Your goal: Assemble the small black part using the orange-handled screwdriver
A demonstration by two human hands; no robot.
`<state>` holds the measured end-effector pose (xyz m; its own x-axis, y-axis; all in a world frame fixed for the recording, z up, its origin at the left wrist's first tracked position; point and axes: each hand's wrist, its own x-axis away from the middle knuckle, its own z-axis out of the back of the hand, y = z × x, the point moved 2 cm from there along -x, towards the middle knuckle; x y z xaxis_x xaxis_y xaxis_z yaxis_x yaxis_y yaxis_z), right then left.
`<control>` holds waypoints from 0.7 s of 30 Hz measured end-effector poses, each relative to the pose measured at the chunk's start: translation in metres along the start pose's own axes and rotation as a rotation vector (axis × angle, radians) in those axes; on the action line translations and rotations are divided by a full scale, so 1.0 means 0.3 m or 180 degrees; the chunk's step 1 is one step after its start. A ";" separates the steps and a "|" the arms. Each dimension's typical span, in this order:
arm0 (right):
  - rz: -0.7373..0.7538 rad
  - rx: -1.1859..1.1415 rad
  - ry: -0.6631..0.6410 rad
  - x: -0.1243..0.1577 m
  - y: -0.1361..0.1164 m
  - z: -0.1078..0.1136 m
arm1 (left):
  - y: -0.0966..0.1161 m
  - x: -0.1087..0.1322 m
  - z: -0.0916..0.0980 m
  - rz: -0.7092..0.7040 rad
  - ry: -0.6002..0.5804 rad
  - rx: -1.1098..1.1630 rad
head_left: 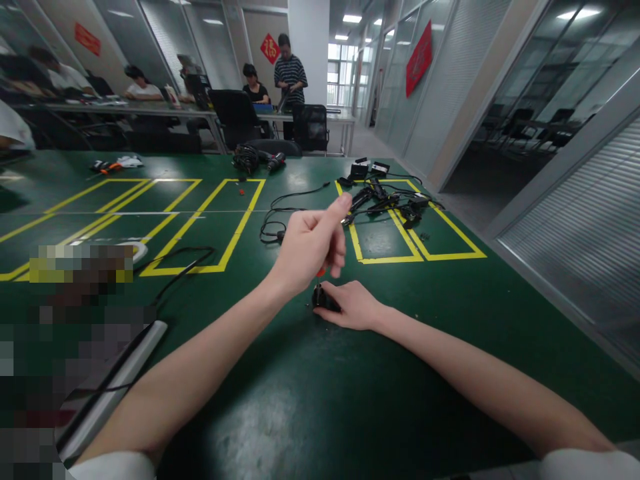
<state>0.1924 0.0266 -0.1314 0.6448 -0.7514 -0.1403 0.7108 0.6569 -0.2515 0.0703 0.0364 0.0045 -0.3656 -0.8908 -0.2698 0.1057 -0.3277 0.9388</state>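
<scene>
My left hand (310, 243) is raised above the green table (310, 400), fingers curled round a thin tool with an orange-red grip that points straight down; most of the tool is hidden by the fist. Its tip meets a small black part (323, 300) lying on the table. My right hand (353, 305) rests flat-sided on the table and pinches that black part from the right, holding it in place.
A tangle of black cables and adapters (383, 200) lies inside a yellow-taped box at the back right. A loose black cable (280, 220) runs behind my hands. A silver laptop edge (115, 387) sits front left. People sit and stand at desks beyond the table.
</scene>
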 end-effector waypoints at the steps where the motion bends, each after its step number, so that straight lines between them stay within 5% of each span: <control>1: 0.0023 -0.0007 0.0007 0.000 0.000 -0.001 | 0.002 -0.004 0.004 0.0238 -0.0299 0.0244; 3: 0.0072 -0.0008 0.0000 -0.001 0.001 -0.004 | 0.008 -0.013 0.023 0.0562 -0.1085 0.0430; 7: 0.0096 0.0020 -0.0014 -0.001 0.003 -0.008 | 0.014 -0.038 0.098 0.0355 -0.1753 0.0354; 16: 0.0050 -0.0017 0.0043 -0.002 0.007 -0.007 | -0.022 -0.054 0.210 -0.0005 -0.2223 0.0045; 21: 0.0067 -0.0058 0.0045 -0.003 0.005 -0.003 | -0.044 -0.052 0.165 0.0408 -0.1697 0.0877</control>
<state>0.1927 0.0281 -0.1325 0.6553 -0.7384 -0.1591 0.6919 0.6713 -0.2656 0.0287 0.0702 0.0070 -0.7855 -0.6144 -0.0738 -0.0377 -0.0716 0.9967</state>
